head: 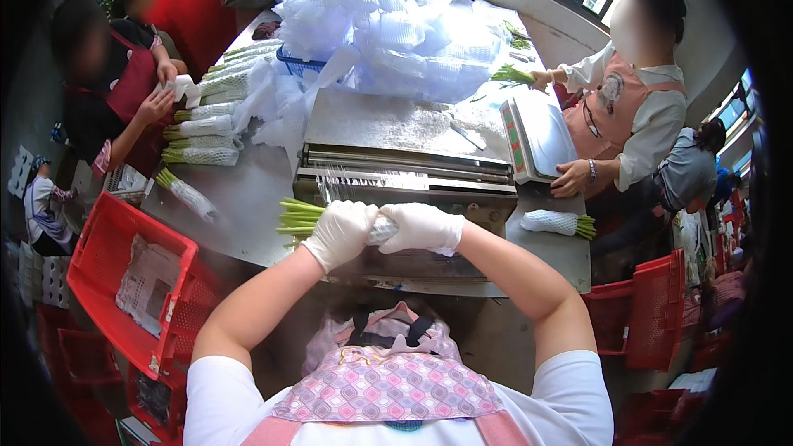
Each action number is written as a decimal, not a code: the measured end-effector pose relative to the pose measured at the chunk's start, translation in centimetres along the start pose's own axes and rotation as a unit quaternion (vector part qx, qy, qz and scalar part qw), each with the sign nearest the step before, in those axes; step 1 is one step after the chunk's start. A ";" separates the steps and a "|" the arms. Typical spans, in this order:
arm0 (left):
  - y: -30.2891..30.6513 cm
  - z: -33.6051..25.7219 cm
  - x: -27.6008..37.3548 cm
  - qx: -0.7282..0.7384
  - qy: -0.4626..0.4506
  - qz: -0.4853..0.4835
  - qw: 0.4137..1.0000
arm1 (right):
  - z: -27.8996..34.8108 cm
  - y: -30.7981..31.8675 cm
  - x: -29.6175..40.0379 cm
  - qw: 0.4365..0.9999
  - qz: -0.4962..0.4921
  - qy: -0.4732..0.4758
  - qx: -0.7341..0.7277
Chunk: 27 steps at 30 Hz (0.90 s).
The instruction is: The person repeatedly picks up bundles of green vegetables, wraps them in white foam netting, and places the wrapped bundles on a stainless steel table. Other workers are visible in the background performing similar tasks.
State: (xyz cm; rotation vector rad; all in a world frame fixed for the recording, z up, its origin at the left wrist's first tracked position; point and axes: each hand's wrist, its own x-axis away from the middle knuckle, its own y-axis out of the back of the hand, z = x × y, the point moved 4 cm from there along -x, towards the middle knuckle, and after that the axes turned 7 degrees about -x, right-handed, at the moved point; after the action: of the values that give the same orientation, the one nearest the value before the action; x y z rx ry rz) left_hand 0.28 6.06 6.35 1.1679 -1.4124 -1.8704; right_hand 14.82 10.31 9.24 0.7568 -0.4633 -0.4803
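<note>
Both my hands wear pale gloves and grip one bundle of green stems [298, 217] wrapped in white foam netting, in front of a film-wrapping machine [406, 183]. My left hand [342, 234] is closed round the bundle near the bare stems, which stick out to the left. Around the netted end, my right hand [422, 228] is closed, close beside the left one. Clear film strands hang at the machine's front, just above my left hand. A netted bundle [550, 222] lies on the table to the right, and another [189, 195] lies to the left.
Netted bundles [201, 156] line the table's left side, near two people. White foam nets [396, 31] are heaped at the back around a blue basket [299, 64]. At right a person touches a scale [539, 136] and holds green stems [513, 74]. A red crate [186, 248] stands at lower left.
</note>
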 end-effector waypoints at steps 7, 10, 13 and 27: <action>1.4 -0.2 -2.0 0.188 0.050 0.277 0.941 | 1.0 -3.4 1.7 0.965 -0.167 -0.015 0.201; 1.8 -0.7 -1.4 0.178 0.023 0.160 0.971 | -0.8 -3.3 1.4 0.982 -0.166 -0.053 0.078; 2.2 -1.6 -0.5 -0.031 -0.093 -0.157 0.983 | -2.3 -2.1 1.6 0.977 -0.013 -0.108 -0.181; 3.0 -2.8 -0.7 0.008 -0.081 -0.111 0.991 | -3.4 -3.4 3.0 0.984 -0.033 -0.106 -0.142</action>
State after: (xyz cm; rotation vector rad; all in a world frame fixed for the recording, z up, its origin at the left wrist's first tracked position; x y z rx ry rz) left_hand 2.80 4.27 9.15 1.2489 -1.4337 -2.1529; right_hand 18.29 8.31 5.24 0.4476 -0.5548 -0.6782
